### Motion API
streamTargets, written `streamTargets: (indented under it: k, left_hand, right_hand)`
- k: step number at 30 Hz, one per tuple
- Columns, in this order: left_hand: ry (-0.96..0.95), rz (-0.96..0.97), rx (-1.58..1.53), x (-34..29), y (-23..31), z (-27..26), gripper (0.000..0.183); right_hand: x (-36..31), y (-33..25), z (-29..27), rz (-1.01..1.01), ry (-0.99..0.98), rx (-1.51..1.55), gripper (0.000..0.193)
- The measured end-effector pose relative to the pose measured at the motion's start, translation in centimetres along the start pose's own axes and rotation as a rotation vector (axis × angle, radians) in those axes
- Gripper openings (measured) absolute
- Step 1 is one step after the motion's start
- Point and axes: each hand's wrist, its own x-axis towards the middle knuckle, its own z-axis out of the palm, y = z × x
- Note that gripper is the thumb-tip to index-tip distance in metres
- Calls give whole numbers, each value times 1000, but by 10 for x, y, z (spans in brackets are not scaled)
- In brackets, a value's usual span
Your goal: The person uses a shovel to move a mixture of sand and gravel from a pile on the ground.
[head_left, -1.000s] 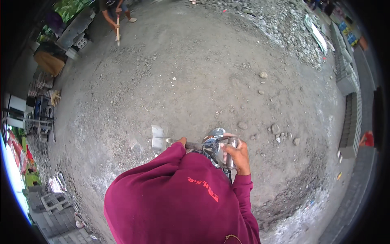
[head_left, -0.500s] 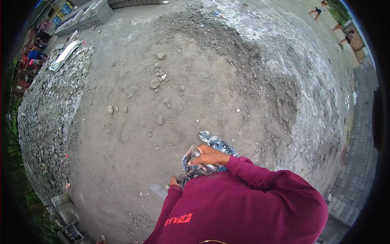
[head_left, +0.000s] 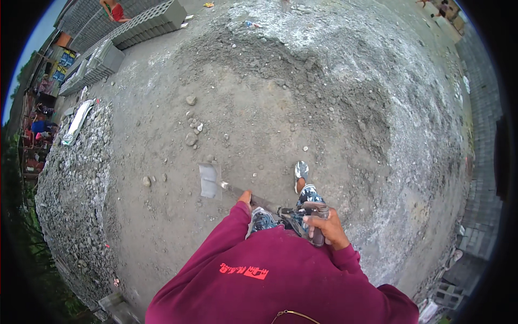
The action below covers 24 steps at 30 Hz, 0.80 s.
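Observation:
A shovel [head_left: 264, 204] lies slantwise across the front of my body. Its pale flat blade [head_left: 209, 181] points left and away, over the bare dirt; whether it touches the ground I cannot tell. My right hand [head_left: 332, 229] is closed around the grip at the shovel's near end, by my right thigh. Further down, my left hand [head_left: 245, 197] wraps the shaft, its fingers partly hidden by the sleeve. Below the shaft my patterned trousers show, and one shoe [head_left: 301, 170] stands forward on the dirt.
A heap of grey sandy soil [head_left: 345, 102] curves along the far right. Gravel [head_left: 75, 178] is piled at the left, with a white sack [head_left: 79, 122] on it. Hollow concrete blocks [head_left: 151, 24] are stacked far left, near a person in red shorts [head_left: 115, 12]. Several stones [head_left: 191, 139] dot the dirt.
The shovel blade has swung out forward from beside my left side. My right hand has moved right and nearer my body with the grip. My view has turned and a shoe has stepped forward.

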Motion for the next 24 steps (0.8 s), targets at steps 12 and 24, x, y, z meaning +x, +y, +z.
streamTargets:
  k: [12, 24]
  left_hand:
    - [11, 153, 287, -43, 128, 273, 30]
    - [-171, 42, -98, 11, 254, 403, 30]
  right_hand:
    - [81, -111, -133, -13, 186, 564, 43]
    - [215, -168, -48, -138, 418, 836, 53]
